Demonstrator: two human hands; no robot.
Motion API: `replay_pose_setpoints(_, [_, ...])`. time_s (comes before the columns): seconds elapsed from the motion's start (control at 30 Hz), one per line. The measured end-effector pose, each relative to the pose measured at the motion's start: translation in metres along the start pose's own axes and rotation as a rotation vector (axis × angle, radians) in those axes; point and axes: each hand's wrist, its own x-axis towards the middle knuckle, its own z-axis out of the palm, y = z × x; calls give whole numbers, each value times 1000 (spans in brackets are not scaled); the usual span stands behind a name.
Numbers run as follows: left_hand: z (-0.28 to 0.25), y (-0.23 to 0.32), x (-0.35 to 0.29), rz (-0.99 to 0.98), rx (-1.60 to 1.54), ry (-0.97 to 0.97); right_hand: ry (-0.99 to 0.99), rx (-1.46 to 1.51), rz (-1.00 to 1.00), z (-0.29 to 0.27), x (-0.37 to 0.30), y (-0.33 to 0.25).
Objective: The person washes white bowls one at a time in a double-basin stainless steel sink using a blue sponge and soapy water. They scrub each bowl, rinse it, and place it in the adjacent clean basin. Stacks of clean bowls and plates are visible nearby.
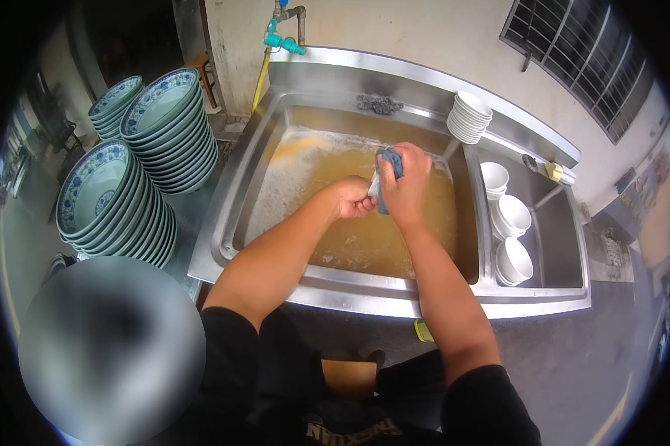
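Observation:
Above the murky brown water (pixel 350 241) of the large sink, my two hands meet. My left hand (pixel 352 197) is closed on the edge of a small white bowl (pixel 374 184), seen nearly edge-on and mostly hidden by my fingers. A blue cloth (pixel 395 161) is bunched in my right hand (pixel 411 175), pressed against the bowl. Part of the cloth also shows below, beside my left fingertips. White suds (pixel 264 189) float along the left side of the water.
Tall stacks of blue-patterned bowls (pixel 97 186) stand left of the sink (pixel 223 215). White bowls (pixel 513 215) sit in the right basin; small white dishes (pixel 470 115) are stacked on the back ledge near a dark scouring pad (pixel 379 105). A teal tap (pixel 283 43) is behind.

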Motion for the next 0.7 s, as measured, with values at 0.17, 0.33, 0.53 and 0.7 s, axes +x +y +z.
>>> replay_pose_setpoints(0.17, [0, 0, -11, -3, 108, -262, -289, 724, 1040, -18, 10, 36])
replay_pose_setpoints(0.33, [-6, -1, -7, 204, -21, -302, -431, 754, 1239, -6, 0, 29])
replay_pose_setpoints(0.53, [-30, -1, 7, 347, 65, 425, -537, 698, 873, -5, -7, 30])
replay_pose_setpoints(0.7, [12, 3, -18, 425, 732, 709, -825, 511, 922, -2, -16, 52])
